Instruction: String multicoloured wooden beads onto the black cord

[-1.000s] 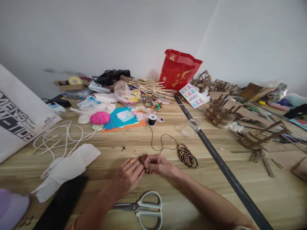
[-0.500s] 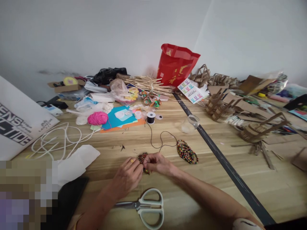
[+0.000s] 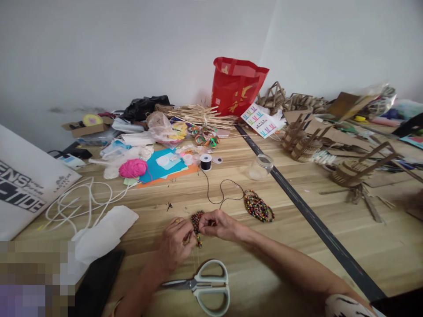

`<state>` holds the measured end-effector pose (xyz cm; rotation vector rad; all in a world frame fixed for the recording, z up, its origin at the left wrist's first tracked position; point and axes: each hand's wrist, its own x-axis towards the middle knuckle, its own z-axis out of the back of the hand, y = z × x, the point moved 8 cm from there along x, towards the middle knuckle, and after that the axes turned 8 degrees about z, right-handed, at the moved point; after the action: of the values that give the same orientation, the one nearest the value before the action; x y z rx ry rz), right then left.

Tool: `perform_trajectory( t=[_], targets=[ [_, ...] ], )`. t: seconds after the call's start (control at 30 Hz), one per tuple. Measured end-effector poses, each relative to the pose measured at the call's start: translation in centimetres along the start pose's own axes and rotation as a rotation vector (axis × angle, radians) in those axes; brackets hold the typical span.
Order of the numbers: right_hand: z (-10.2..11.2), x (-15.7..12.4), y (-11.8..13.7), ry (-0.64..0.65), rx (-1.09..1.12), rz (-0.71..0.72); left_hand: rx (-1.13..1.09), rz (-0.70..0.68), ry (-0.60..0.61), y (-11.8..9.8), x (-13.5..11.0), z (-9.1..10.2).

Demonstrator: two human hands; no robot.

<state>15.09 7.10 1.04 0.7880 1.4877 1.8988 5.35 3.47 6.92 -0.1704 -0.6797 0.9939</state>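
A small piece of multicoloured beadwork (image 3: 197,217) lies between my hands, with a short beaded tail hanging toward me. My left hand (image 3: 177,241) is closed in a pinch at its left side, a ring on one finger. My right hand (image 3: 217,225) pinches at its right edge, thumb and forefinger together. What sits between the fingertips is too small to make out. Faint clear thread trails below the beadwork toward the scissors (image 3: 211,281), which have pale handles and lie with their blades to the left. A coiled string of beads (image 3: 258,206) rests right of my right hand.
A spool of black cord (image 3: 205,162) stands ahead, its cord curling toward the coiled beads. Beyond are a clear jar (image 3: 261,167), pink yarn (image 3: 133,168) and a red bag (image 3: 238,86). Small woven baskets (image 3: 306,147) crowd the right; white cable (image 3: 79,200) lies left.
My left hand has drawn slightly left and turned, its fingers now pinched, and more of the beadwork and its tail shows. My right hand stays nearly in place. The view has shifted slightly.
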Motion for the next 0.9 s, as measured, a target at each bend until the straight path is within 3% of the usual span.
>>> perform_trajectory(
  t=[0.17, 0.47, 0.73, 0.9],
  targets=[
    [0.3, 0.1, -0.3, -0.013, 0.014, -0.008, -0.328, 0.097, 0.112, 0.8, 0.1, -0.3],
    [0.4, 0.0, 2.0, 0.011, 0.050, 0.053, -0.758, 0.242, 0.221, 2.8, -0.2, -2.2],
    [0.4, 0.0, 2.8, 0.005, -0.047, 0.086, -0.956, 0.309, 0.263, 3.2, -0.4, -3.1],
    [0.5, 0.0, 2.0, -0.005, -0.118, 0.041, -0.993, 0.437, 0.312, 3.8, -0.9, -4.1]
  ],
)
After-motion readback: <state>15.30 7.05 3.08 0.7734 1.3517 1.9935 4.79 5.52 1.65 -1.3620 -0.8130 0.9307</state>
